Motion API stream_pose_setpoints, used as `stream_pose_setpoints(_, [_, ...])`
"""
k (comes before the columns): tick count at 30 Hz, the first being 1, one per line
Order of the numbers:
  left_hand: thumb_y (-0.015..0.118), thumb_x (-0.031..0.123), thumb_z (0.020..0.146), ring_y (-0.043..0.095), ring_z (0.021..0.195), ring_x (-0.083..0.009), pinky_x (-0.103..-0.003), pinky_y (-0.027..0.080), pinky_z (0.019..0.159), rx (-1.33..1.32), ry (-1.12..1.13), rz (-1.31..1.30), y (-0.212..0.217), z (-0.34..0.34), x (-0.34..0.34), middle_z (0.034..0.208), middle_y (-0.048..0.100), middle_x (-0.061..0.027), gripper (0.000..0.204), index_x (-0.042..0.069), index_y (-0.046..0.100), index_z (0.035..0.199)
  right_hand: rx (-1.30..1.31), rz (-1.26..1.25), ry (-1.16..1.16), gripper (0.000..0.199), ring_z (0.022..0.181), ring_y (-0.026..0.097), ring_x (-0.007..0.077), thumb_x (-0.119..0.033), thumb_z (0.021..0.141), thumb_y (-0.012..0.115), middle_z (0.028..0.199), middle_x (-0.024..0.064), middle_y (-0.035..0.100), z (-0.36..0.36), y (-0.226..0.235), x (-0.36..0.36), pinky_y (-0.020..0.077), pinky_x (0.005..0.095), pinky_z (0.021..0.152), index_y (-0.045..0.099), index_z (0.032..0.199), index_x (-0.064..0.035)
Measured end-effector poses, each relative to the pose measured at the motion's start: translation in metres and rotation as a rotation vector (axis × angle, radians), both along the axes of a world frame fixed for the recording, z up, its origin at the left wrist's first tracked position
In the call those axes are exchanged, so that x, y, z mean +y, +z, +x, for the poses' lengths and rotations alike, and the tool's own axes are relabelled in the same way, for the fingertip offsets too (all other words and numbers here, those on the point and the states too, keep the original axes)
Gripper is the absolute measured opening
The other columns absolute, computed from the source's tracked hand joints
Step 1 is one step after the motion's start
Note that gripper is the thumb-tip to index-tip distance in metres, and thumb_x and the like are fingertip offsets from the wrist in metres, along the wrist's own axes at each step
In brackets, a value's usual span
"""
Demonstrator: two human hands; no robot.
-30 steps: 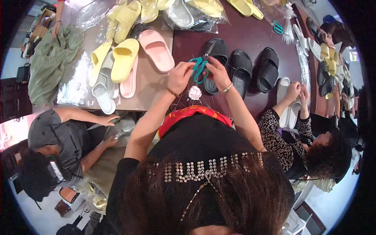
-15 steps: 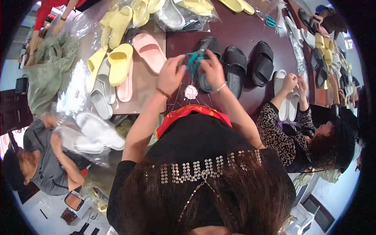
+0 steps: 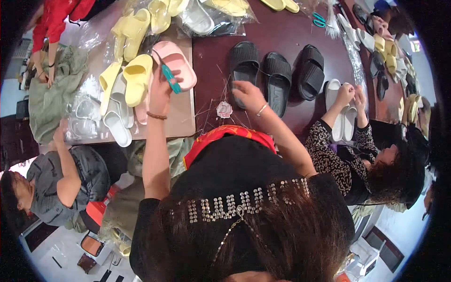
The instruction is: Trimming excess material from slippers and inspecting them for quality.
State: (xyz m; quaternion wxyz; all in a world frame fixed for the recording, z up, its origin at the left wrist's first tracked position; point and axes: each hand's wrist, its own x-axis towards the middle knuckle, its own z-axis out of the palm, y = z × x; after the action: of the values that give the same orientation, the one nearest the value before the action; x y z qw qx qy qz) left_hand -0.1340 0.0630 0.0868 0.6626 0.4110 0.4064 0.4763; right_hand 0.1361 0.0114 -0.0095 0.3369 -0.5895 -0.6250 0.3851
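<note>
My left hand (image 3: 161, 91) is closed around teal-handled scissors (image 3: 170, 79), held over the edge of a pink slipper (image 3: 183, 70) at the left of the table. My right hand (image 3: 250, 97) hovers at the heel end of the nearest black slipper (image 3: 244, 52). Its fingers are curled to a pinch; whatever they hold is too fine to make out. Two more black slippers, one in the middle (image 3: 278, 66) and one on the right (image 3: 311, 70), lie beside it. Loose threads and a small white tag (image 3: 224, 110) lie in front of me.
Yellow slippers (image 3: 137, 82) and grey ones lie at the left on a brown board (image 3: 181, 117), with bagged pairs behind. Another pair of teal scissors (image 3: 319, 19) lies far right. Co-workers sit at both sides; the right one's hands (image 3: 353, 95) are over white slippers (image 3: 348, 124).
My hands, together at the scissors before, have parted: the left went left with the scissors, the right stays by the black slipper. The left co-worker's bagged white slippers are no longer in hand.
</note>
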Motion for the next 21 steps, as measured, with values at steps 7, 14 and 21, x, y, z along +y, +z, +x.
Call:
stream_pose_setpoints(7, [0.049, -0.001, 0.075, 0.053, 0.095, -0.0241, -0.035, 0.043, 0.083, -0.445, -0.093, 0.033, 0.038, -0.001, 0.012, 0.108, 0.047, -0.0161, 0.058, 0.007, 0.024, 0.127, -0.459, -0.13, -0.253, 0.042, 0.089, 0.051, 0.0361, -0.021, 0.071, 0.06, 0.102, 0.0155, 0.048, 0.026, -0.03, -0.023, 0.0441, 0.0416, 0.073, 0.046, 0.109, -0.0106])
stream_pose_setpoints(14, [0.051, 0.002, 0.073, 0.052, 0.094, -0.0236, -0.034, 0.043, 0.082, -0.117, -0.029, 0.17, 0.02, 0.02, 0.024, 0.108, 0.047, -0.015, 0.062, 0.008, 0.023, 0.128, -0.524, -0.126, -0.326, 0.04, 0.088, 0.051, 0.0367, -0.016, 0.072, 0.057, 0.1, 0.0152, 0.048, 0.038, -0.038, -0.011, 0.0441, 0.0431, 0.071, 0.044, 0.11, -0.0136])
stream_pose_setpoints(21, [0.059, 0.003, 0.07, 0.053, 0.084, -0.016, -0.027, 0.044, 0.074, -0.093, -0.476, -0.153, -0.034, 0.03, -0.043, 0.095, 0.051, -0.0093, 0.065, 0.007, 0.027, 0.127, -0.624, -0.009, 0.024, 0.033, 0.086, 0.052, 0.0352, -0.02, 0.073, 0.055, 0.088, 0.0162, 0.053, 0.033, 0.002, -0.021, 0.0444, 0.0394, 0.07, 0.049, 0.104, -0.0112])
